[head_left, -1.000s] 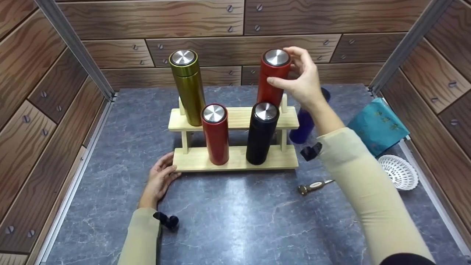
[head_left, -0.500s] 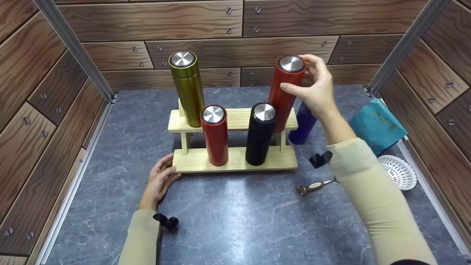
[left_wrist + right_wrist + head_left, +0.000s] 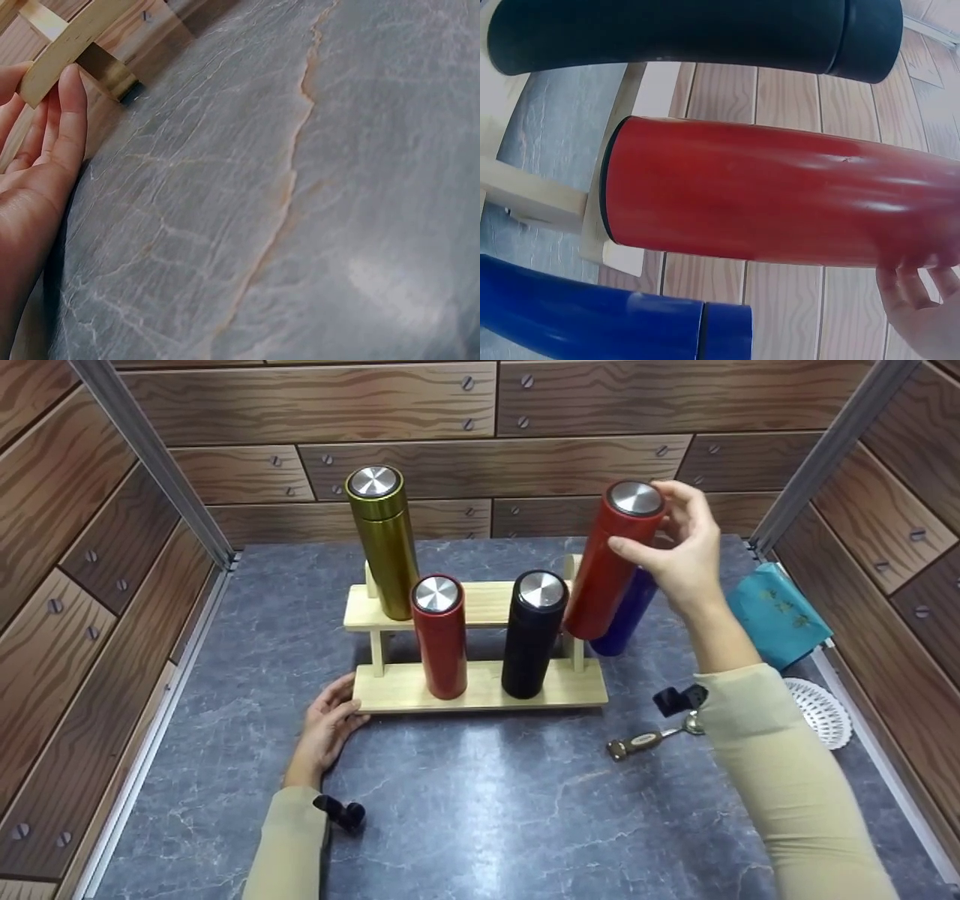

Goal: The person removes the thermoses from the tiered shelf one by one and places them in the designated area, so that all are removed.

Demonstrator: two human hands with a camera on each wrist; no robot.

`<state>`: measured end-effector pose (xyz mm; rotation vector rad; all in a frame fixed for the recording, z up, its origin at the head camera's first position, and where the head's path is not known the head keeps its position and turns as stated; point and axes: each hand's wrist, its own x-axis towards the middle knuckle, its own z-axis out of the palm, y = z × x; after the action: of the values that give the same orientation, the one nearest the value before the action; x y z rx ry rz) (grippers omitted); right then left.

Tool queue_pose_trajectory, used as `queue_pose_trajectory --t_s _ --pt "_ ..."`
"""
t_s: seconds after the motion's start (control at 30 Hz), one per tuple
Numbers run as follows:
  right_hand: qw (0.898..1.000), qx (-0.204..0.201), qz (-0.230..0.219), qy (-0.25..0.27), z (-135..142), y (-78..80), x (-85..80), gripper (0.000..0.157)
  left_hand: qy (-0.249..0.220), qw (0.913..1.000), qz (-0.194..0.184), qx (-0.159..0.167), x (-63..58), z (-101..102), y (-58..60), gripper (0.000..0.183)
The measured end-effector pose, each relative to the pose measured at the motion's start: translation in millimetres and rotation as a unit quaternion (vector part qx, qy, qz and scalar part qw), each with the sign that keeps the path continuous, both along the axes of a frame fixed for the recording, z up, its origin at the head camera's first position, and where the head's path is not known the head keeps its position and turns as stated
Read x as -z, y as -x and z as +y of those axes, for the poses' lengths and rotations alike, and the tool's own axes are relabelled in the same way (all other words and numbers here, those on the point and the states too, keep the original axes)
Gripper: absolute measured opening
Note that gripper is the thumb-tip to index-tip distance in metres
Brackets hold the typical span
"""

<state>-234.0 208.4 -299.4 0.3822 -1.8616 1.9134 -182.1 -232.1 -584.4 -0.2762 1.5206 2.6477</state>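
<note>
My right hand (image 3: 690,551) grips a red thermos flask (image 3: 611,566) near its steel-topped lid, tilted, at the right end of the rack's upper shelf. In the right wrist view the red flask (image 3: 757,195) lies between a black flask (image 3: 682,34) and a blue flask (image 3: 622,311). My left hand (image 3: 328,724) holds the left end of the two-tier wooden rack (image 3: 390,686) at its lower shelf, thumb on top; the left wrist view shows the fingers around the shelf end (image 3: 64,56). A gold flask (image 3: 386,547) stands on the upper shelf; a second red flask (image 3: 440,645) stands on the lower.
Beside the rack's right end, the blue flask (image 3: 619,622) stands partly behind the held one. Farther right are an ice-cream scoop (image 3: 637,744), a white woven basket (image 3: 821,712) and a teal patterned packet (image 3: 780,615). Wood-patterned walls enclose the table.
My right hand has moved the red flask rightward and toward me, from over the upper shelf to its right end, and the flask now leans more. The left hand stays on the rack.
</note>
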Motion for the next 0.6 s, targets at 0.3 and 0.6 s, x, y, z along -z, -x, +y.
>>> queue_pose_trajectory --t_s 0.3,0.6 --pt "1.0 0.024 -0.001 0.014 34 4.6 15.9 0.066 0.009 0.9999 -0.004 0.008 1.1 -1 -1.4 0.054" --pt "0.998 0.047 0.009 0.047 61 2.9 21.6 0.067 0.004 0.9999 0.008 0.008 1.7 -1 -1.2 0.055"
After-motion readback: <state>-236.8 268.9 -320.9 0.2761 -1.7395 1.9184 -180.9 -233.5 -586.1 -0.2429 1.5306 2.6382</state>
